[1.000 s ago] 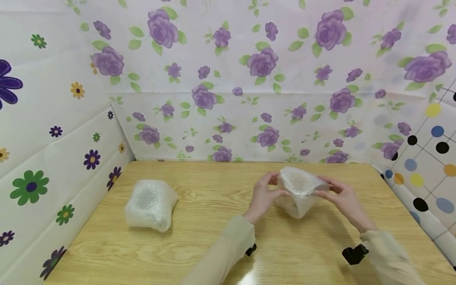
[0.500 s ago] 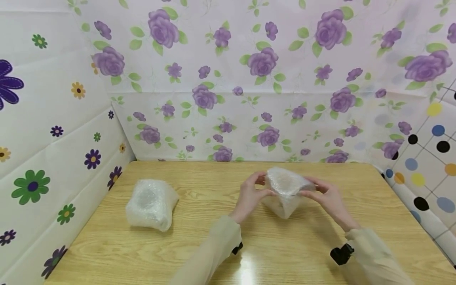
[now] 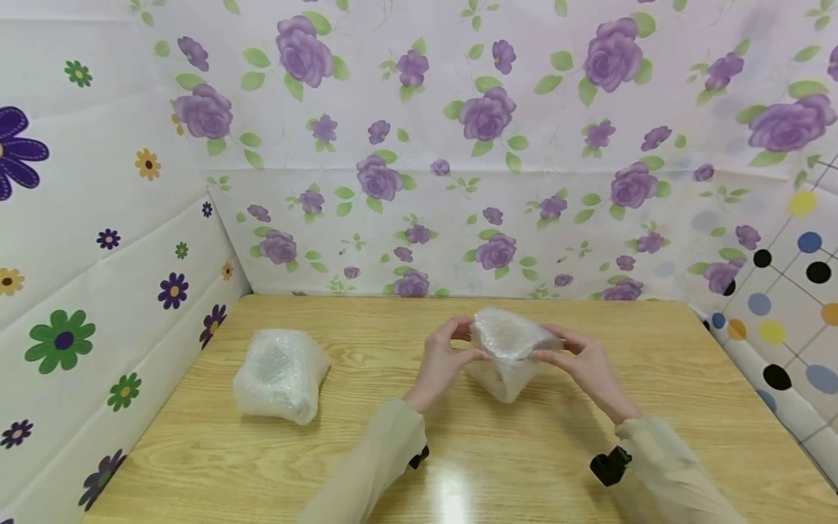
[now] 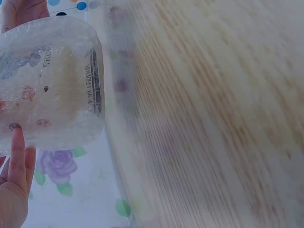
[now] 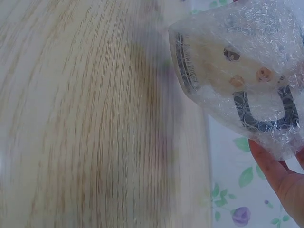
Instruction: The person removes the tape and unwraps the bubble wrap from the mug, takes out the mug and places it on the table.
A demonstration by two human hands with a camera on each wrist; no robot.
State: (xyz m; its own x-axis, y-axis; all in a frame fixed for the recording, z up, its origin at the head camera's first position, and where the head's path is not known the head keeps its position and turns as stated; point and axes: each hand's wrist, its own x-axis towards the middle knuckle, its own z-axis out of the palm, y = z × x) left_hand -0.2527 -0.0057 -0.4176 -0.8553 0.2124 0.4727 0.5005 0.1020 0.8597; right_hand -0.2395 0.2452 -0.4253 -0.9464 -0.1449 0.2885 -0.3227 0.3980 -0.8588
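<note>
A wide table (image 3: 366, 466) with a light yellow-brown wood look and thin, wavy lines running mostly from side to side. Straight along the back edge. A bright white shine near the front, around the middle, and soft, dark shadows toward the right. On top, over near the left edge, a lumpy bundle (image 3: 278, 375) in cloudy bubble wrap, with a round dip.

Left hand (image 3: 440, 362) has leftward room; farther, bundle (image 3: 280, 375) obstructs.

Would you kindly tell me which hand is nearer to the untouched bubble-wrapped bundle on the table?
Left: the left hand is right of the untouched bundle, apart; the right hand is farther right.
</note>
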